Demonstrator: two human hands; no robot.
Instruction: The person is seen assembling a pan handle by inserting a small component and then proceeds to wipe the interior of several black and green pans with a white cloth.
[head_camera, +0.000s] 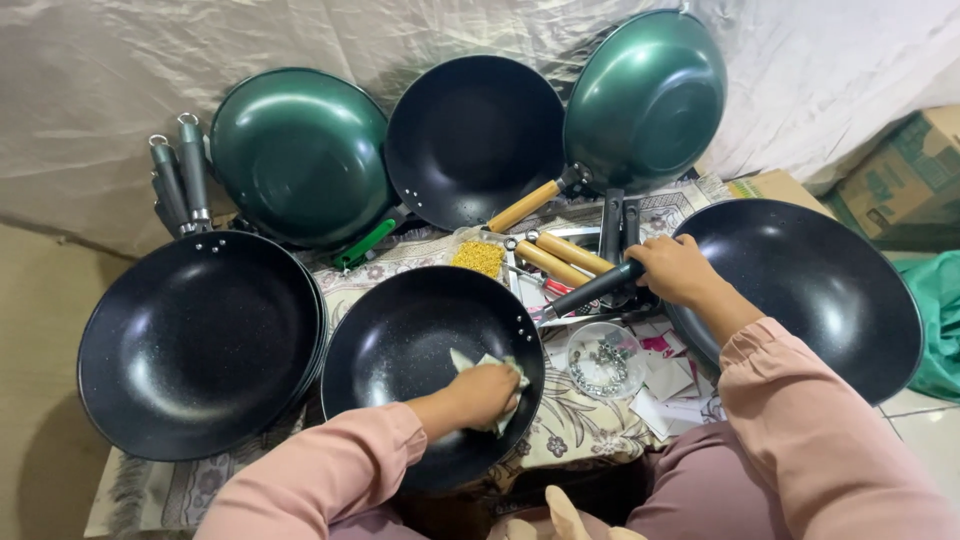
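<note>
A: Where's the round black non-stick pan (400, 350)?
B: On the patterned mat (575, 425), centre. Right hand (675, 268) clenched round its black handle (592, 288).
A: Left hand (485, 392)?
B: Inside the pan, gripping a pale cloth (492, 362) against the surface.

surface: floral cloth (580, 425) | on it: black pans (200, 340), clear bowl (605, 360), paper slips (665, 385)

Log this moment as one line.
left hand: cloth inside black pan | right hand: grips pan handle | bowl of screws beside
</note>
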